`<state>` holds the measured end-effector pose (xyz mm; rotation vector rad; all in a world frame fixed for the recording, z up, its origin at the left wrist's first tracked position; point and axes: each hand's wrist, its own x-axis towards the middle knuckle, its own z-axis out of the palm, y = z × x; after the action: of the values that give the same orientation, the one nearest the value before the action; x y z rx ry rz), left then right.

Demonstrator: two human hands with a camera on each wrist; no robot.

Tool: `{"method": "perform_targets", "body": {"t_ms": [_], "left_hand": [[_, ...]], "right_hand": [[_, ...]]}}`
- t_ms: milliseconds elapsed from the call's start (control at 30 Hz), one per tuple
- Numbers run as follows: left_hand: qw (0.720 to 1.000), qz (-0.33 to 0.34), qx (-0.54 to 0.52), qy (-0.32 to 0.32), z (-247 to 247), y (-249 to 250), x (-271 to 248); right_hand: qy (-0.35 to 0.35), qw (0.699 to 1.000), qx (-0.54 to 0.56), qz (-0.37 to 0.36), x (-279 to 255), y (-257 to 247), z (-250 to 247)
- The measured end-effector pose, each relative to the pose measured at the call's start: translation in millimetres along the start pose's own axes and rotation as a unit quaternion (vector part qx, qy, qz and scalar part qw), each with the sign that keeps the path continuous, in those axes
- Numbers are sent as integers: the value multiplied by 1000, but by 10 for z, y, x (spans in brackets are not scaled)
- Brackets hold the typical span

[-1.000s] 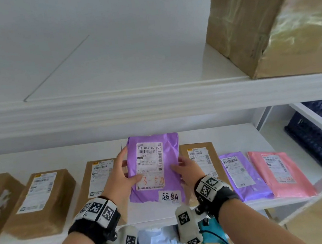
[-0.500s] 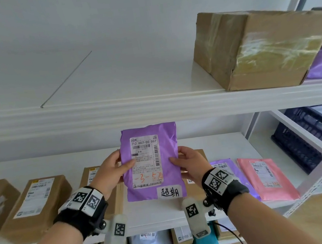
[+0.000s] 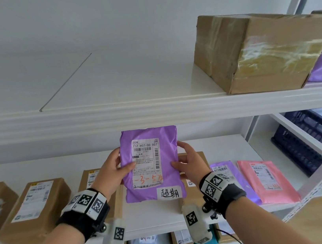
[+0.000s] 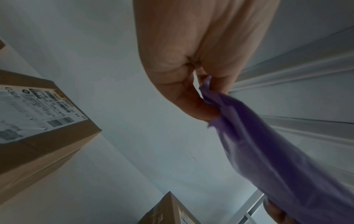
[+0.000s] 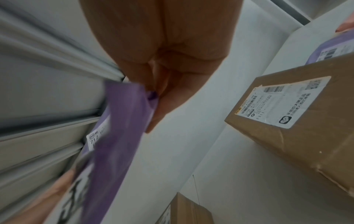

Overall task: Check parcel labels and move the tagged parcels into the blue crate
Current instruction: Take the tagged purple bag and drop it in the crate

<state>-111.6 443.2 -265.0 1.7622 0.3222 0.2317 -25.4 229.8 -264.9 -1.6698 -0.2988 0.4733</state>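
A purple mailer bag [image 3: 167, 141] stands upright in the air above the middle shelf, label facing me, with a white handwritten tag [image 3: 169, 192] at its lower right corner. My left hand [image 3: 114, 169] pinches its left edge, thumb lying across the shipping label [image 3: 147, 163]. My right hand [image 3: 186, 160] pinches the right edge. The wrist views show the purple film [image 4: 268, 151] [image 5: 118, 136] caught between thumb and fingers of each hand. The dark blue crate [image 3: 311, 138] sits in the neighbouring shelf bay at the right.
Brown boxes [image 3: 37, 205] line the middle shelf [image 3: 153, 222] at the left; another box [image 3: 194, 158] lies behind the mailer. A purple mailer [image 3: 236, 175] and a pink one [image 3: 267, 181] lie to the right. A large taped box [image 3: 260, 52] sits on the upper shelf. More parcels fill the shelf below.
Both hands have lifted the purple mailer higher off the shelf and held it more upright. My view has shifted to the right, bringing the blue crate further into sight.
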Motion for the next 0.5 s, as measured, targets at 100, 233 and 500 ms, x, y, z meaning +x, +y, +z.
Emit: {"method": "perform_targets", "body": {"t_ms": [100, 233, 500], "left_hand": [[1000, 4, 0, 4, 6, -21, 22], [1000, 2, 1, 6, 13, -49, 46], [999, 21, 22, 34, 34, -93, 65]], "right_hand": [[22, 999, -5, -25, -13, -17, 8], [39, 997, -33, -51, -2, -20, 24], [34, 986, -133, -100, -33, 19, 54]]}}
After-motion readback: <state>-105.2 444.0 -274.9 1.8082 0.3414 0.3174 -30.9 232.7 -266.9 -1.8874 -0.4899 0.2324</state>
